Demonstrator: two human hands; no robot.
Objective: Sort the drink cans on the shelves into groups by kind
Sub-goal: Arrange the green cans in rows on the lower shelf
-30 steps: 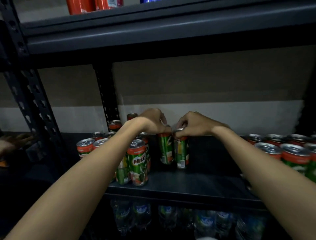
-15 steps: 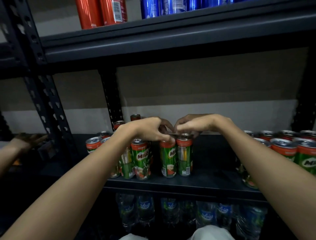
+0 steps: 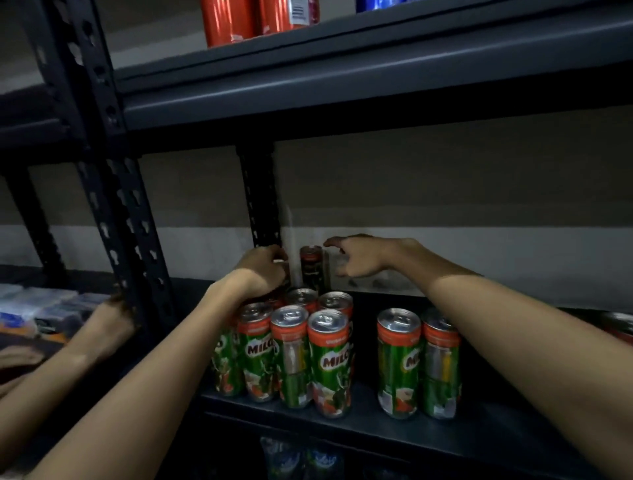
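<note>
Several green and red Milo cans (image 3: pixel 330 363) stand clustered at the front of the dark middle shelf (image 3: pixel 479 431). A pair of Milo cans (image 3: pixel 399 363) stands just right of them, with a gap between. At the back by the wall stands one darker can with a red top (image 3: pixel 311 270). My left hand (image 3: pixel 263 270) reaches behind the cluster, fingers curled round a can top that is mostly hidden. My right hand (image 3: pixel 359 257) hovers just right of the dark can, fingers spread, holding nothing.
Red cans (image 3: pixel 226 20) and blue cans (image 3: pixel 376 4) stand on the upper shelf. Water bottles (image 3: pixel 298 459) fill the shelf below. More cans (image 3: pixel 616 325) show at the far right edge. Another person's arm (image 3: pixel 102 325) works at the neighbouring rack, left of the upright post (image 3: pixel 116 212).
Both hands let go of the two Milo cans they held by the tops; those now stand as the right-hand pair. The hands have reached to the back of the shelf.
</note>
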